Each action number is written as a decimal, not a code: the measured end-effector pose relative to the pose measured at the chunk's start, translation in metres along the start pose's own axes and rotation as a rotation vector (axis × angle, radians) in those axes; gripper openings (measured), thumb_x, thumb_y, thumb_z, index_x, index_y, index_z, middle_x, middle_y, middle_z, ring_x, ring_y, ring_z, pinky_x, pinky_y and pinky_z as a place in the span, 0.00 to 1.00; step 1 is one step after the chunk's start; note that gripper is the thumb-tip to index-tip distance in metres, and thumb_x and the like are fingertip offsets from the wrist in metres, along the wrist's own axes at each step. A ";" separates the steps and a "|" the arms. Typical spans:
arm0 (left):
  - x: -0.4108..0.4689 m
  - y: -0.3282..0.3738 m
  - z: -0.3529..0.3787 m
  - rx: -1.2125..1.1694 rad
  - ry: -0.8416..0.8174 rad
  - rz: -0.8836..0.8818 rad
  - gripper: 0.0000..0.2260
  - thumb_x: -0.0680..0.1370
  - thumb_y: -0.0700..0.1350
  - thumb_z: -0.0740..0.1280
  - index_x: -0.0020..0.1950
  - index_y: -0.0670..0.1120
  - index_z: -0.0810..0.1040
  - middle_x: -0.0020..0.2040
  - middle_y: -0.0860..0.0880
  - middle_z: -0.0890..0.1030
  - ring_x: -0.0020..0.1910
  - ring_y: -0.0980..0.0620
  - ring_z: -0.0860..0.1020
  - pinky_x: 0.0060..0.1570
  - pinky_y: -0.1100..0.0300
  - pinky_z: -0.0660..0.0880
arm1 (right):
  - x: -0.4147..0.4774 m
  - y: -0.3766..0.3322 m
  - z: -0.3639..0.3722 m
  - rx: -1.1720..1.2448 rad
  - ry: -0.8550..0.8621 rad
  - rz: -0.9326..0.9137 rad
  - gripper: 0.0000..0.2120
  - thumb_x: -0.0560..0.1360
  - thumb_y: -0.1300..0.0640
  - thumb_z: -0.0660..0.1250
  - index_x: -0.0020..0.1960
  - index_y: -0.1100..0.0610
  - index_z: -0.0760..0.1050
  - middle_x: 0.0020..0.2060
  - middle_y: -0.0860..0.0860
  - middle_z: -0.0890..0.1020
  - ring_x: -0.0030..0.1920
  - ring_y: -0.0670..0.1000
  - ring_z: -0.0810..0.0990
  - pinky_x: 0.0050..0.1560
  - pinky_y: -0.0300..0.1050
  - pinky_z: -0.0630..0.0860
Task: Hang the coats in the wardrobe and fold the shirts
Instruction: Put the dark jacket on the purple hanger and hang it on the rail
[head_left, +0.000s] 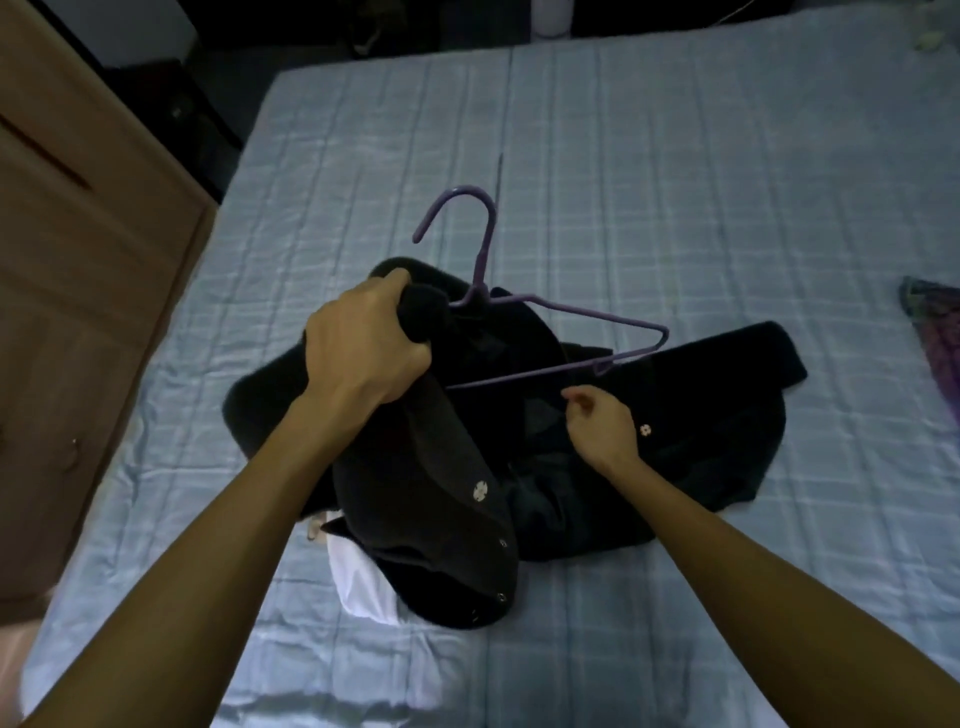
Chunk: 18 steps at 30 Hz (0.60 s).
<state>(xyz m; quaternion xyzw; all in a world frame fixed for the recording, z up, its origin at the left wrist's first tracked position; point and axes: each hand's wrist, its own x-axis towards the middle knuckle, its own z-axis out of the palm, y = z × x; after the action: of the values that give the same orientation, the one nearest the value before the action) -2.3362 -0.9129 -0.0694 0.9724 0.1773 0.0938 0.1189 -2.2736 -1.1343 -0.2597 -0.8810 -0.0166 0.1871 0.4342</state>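
A black coat (691, 415) with pale buttons lies bunched on the blue checked bed (675, 182). A purple plastic hanger (550, 306) sits partly inside it, hook pointing away from me. My left hand (363, 348) grips a bundle of the coat's shoulder fabric over the hanger's left end and lifts it. My right hand (602, 426) hovers over the coat's dark lining just below the hanger's bottom bar, fingers curled with thumb and forefinger close together; whether they pinch fabric is unclear. A white garment (358, 577) peeks out from under the coat's near edge.
A brown wooden wardrobe (78, 312) stands along the left side of the bed. A purple patterned garment (935, 338) lies at the bed's right edge. Dark floor and a white object (553, 15) lie beyond the far end of the bed.
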 end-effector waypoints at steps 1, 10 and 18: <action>0.003 -0.007 0.004 -0.008 -0.013 -0.024 0.10 0.67 0.46 0.70 0.46 0.48 0.73 0.39 0.51 0.76 0.35 0.50 0.71 0.35 0.56 0.65 | 0.010 -0.003 0.007 -0.012 -0.026 0.015 0.13 0.76 0.61 0.62 0.58 0.56 0.79 0.52 0.53 0.83 0.52 0.53 0.80 0.53 0.39 0.72; 0.026 -0.082 0.027 -0.080 -0.054 -0.210 0.12 0.67 0.45 0.71 0.41 0.52 0.69 0.33 0.54 0.72 0.35 0.48 0.71 0.37 0.55 0.64 | 0.114 -0.020 0.091 -0.178 -0.183 0.014 0.26 0.78 0.50 0.63 0.72 0.59 0.64 0.67 0.58 0.71 0.67 0.57 0.69 0.67 0.45 0.66; 0.044 -0.113 0.054 -0.097 -0.080 -0.257 0.09 0.67 0.44 0.72 0.42 0.47 0.74 0.30 0.57 0.71 0.34 0.48 0.72 0.35 0.54 0.68 | 0.186 -0.048 0.170 -0.659 -0.318 -0.350 0.38 0.73 0.41 0.65 0.76 0.52 0.52 0.73 0.56 0.62 0.74 0.59 0.56 0.70 0.61 0.55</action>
<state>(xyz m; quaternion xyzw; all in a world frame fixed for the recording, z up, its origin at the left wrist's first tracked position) -2.3195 -0.8046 -0.1450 0.9377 0.2908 0.0475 0.1839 -2.1527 -0.9399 -0.3758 -0.9169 -0.2926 0.2290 0.1459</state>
